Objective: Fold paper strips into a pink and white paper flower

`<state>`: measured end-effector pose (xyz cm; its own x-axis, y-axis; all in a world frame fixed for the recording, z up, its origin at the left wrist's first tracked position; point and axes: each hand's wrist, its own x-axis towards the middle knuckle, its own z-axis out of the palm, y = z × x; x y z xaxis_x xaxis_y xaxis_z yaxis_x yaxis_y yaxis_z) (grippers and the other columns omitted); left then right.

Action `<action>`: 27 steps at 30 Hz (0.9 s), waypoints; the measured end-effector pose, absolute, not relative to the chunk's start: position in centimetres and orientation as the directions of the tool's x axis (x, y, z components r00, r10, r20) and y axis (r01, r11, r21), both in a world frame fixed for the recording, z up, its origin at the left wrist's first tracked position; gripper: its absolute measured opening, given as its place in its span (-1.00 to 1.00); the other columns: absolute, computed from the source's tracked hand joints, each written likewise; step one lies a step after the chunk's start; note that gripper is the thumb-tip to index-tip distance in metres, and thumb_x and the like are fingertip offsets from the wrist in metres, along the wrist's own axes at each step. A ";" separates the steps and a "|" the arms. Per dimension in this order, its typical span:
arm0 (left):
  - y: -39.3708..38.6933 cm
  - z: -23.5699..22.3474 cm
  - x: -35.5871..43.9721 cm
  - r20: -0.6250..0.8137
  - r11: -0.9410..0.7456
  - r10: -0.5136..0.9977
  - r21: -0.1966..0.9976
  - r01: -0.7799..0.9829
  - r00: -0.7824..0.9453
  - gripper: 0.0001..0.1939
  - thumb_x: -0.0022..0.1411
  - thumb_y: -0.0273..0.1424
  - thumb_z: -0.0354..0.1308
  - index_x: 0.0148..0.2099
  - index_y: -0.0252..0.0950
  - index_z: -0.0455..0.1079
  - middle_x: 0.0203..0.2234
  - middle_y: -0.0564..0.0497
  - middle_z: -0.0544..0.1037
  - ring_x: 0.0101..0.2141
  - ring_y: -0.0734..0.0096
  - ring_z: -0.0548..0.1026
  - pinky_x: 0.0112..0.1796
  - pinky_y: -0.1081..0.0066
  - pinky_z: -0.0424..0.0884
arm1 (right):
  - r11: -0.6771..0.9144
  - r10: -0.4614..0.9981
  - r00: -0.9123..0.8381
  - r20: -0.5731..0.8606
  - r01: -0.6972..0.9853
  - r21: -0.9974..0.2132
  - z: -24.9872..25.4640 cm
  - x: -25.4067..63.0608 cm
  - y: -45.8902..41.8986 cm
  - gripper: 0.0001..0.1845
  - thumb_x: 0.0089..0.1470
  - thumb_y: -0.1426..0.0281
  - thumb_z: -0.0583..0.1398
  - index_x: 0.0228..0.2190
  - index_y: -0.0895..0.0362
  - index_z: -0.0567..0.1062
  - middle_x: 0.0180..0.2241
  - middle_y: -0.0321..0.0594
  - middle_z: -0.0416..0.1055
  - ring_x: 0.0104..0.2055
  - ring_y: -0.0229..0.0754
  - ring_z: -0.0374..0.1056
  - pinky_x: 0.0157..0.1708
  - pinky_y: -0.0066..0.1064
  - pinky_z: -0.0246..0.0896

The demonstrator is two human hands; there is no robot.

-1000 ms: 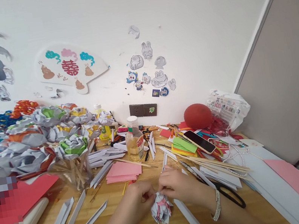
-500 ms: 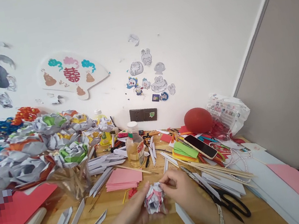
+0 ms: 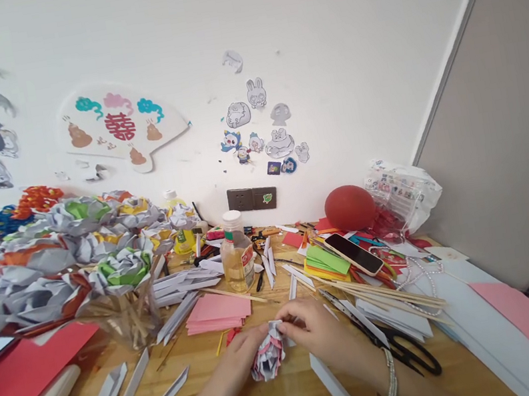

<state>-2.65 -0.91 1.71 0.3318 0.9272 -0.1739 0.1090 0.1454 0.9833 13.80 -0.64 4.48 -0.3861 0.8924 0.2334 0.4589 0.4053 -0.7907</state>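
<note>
A small paper flower [image 3: 268, 358] of folded white and pink paper is held above the wooden table. My left hand [image 3: 244, 353] is closed around its left side, with some fingers hidden behind it. At its upper right edge, my right hand [image 3: 311, 328] pinches the white paper between thumb and fingertips. A beaded bracelet [image 3: 389, 380] circles the right wrist. Folded white paper strips lie on both sides, one strip [image 3: 336, 385] just below the right forearm. Behind the hands sits a stack of pink paper [image 3: 217, 312].
A glue bottle [image 3: 238, 256] stands behind the pink stack. Black scissors [image 3: 406, 350] and wooden sticks [image 3: 387, 296] lie at right, near a phone [image 3: 354, 254] and a red balloon [image 3: 350, 208]. Finished paper flowers [image 3: 124, 269] crowd the left, above a clear container [image 3: 130, 318] of sticks.
The flower has turned and shifted slightly left, its opening now facing lower left. Both hands moved with it, the right hand still pinching its edge. The view has shifted a little.
</note>
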 end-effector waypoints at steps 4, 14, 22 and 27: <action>-1.1 2.1 -2.5 -0.190 0.163 0.926 0.981 0.109 0.326 -0.58 0.02 0.00 0.04 -0.52 -0.28 0.32 -0.64 0.08 0.43 -0.57 0.39 0.33 -0.52 0.46 0.19 | 0.440 0.878 -0.408 0.249 0.486 -0.755 3.8 13.6 -0.7 -0.84 0.08 0.52 0.11 -0.36 0.14 0.50 -0.38 -0.26 0.45 -0.33 -0.24 0.33 -0.31 -0.47 0.17; -1.0 2.3 -2.6 -0.108 0.049 0.962 0.972 0.229 0.252 -0.63 0.04 -0.08 -0.01 -0.53 -0.27 0.37 -0.59 0.04 0.49 -0.44 0.30 0.39 -0.39 0.43 0.30 | 0.582 0.813 -0.365 0.454 0.557 -0.592 2.6 13.1 -1.3 -0.79 0.11 0.53 0.07 -0.38 0.15 0.51 -0.41 -0.21 0.46 -0.35 -0.20 0.34 -0.33 -0.43 0.20; -1.2 2.9 -2.7 0.010 -0.047 0.983 0.979 0.198 0.185 -0.68 0.01 -0.07 0.02 -0.49 -0.22 0.31 -0.53 0.05 0.46 -0.39 0.27 0.37 -0.32 0.43 0.33 | 0.664 0.709 -0.398 0.583 0.655 -0.361 3.3 12.2 -3.3 -0.67 0.16 0.54 -0.04 -0.14 0.19 0.44 -0.31 -0.09 0.43 -0.27 -0.09 0.29 -0.26 -0.26 0.26; -1.6 3.4 -2.8 0.062 -0.084 0.984 0.988 0.126 0.166 -0.70 0.07 -0.09 0.00 -0.45 -0.22 0.28 -0.53 0.10 0.39 -0.39 0.32 0.35 -0.34 0.45 0.33 | 0.679 0.710 -0.396 0.583 0.606 -0.416 3.5 11.5 -4.5 -0.50 0.15 0.45 0.02 0.13 0.22 0.20 0.08 -0.01 0.25 0.06 0.01 0.15 0.04 -0.12 0.13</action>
